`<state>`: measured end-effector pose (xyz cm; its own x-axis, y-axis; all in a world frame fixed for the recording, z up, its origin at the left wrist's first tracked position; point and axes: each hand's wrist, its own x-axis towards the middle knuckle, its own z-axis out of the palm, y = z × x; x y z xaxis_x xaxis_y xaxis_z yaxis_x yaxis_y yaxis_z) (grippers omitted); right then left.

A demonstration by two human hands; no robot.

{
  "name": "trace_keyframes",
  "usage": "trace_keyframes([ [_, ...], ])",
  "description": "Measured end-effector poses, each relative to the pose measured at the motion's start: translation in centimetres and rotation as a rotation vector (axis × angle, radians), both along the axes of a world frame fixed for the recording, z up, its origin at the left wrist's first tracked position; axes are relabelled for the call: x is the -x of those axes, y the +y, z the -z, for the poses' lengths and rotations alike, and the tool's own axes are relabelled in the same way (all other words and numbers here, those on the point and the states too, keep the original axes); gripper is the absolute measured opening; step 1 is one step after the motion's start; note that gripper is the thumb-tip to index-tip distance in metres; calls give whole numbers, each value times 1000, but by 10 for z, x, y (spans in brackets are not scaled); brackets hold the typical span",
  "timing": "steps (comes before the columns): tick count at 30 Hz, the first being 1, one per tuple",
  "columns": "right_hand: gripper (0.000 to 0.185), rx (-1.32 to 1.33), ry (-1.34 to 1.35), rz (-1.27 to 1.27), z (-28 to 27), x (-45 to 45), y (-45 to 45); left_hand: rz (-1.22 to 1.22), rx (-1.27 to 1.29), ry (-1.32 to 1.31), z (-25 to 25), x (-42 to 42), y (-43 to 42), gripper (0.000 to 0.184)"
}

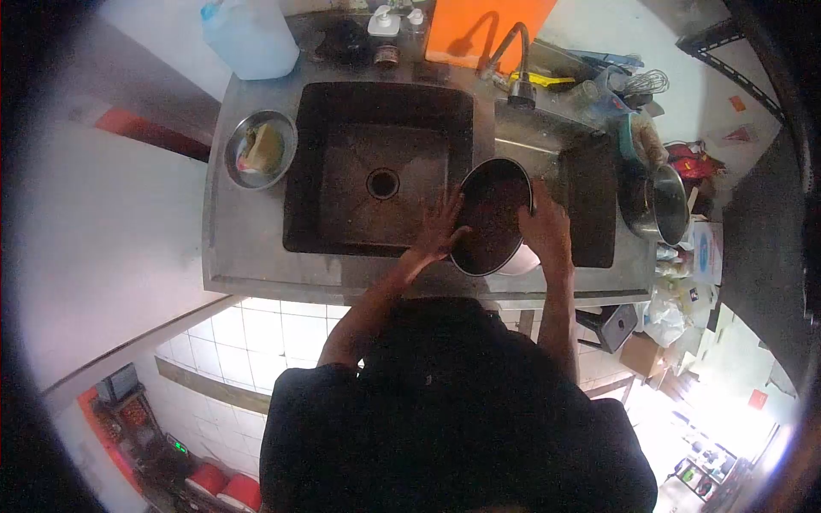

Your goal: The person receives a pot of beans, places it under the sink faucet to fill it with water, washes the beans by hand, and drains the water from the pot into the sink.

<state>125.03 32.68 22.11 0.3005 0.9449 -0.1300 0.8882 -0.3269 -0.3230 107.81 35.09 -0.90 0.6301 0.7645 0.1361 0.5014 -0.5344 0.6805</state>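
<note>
A deep round pot with a dark inside and a pale rim is tilted over the divider between the two sink basins. Its light outer wall shows at the lower right. My right hand is closed on the pot's right rim. At the pot's left side is my left hand, its fingers spread and its thumb by the rim. What lies in the pot is too dark to make out. Left of the hands is the dark sink basin with a round drain; a second basin lies partly behind the pot and right hand.
A metal bowl holding a sponge-like item sits on the left counter. Behind stand a bluish jug, a pump bottle and an orange board. A dark faucet arches over the right basin. A steel pot stands far right.
</note>
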Motion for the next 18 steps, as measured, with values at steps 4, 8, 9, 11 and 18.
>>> trace_keyframes([
  [4, 53, -25, 72, 47, 0, 1, 0, -22, -7, 38, 4, -2, -1, 76],
  [8, 50, -52, -21, -43, 10, -5, -3, -1, 15, 37, 4, -1, 1, 76],
  [9, 50, -133, -65, -82, 13, -9, -4, -1, 15, 36, -3, -1, 1, 76],
  [11, 50, -67, -54, -56, 11, -21, -5, -18, 0, 86, -19, -1, 0, 78],
  [18, 47, -212, 477, -20, 46, -116, -41, 32, 8, 79, -60, -21, 1, 84],
])
